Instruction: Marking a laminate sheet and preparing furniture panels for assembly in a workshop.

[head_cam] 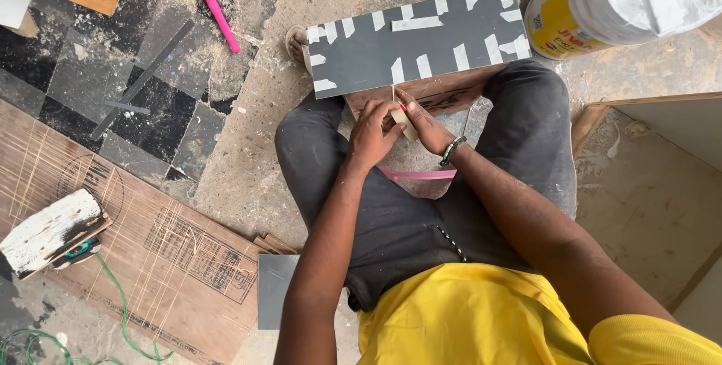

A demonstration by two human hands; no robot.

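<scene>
From the head view, a person sits on a dusty concrete floor (248, 177) with knees spread, looking down at both hands working in front of the lap. The left hand (374, 133) is curled, its fingers closed around a small pale block (404, 122), pressing it at the near edge of a grey panel (417, 47). The right hand (423, 126) is also folded in, fingertips pinching the same block from the other side; a dark beaded bracelet (453, 149) sits on its wrist. The two hands touch each other over the block.

The grey panel lies flat between the knees, resting on a brown wooden board (444, 92) whose front edge shows just below it. Many short strips of white tape (417, 23) are stuck across the panel's top at different angles. A thin pink strip (421, 174) lies on the floor under the wrists, near the lap.

At the upper right, a white and yellow tub (594, 4) lies on its side, just beside the panel's far corner. At the right stands an open wooden box (654, 177). A pink rod (213, 4) lies at the upper left on dark patterned tiles (98, 71). At the lower left a scratched brown plywood sheet (150, 244) carries a white-smeared wooden block (49, 231), with a green cord (113, 305) trailing past it. A small grey offcut (274, 290) lies beside the left forearm.
</scene>
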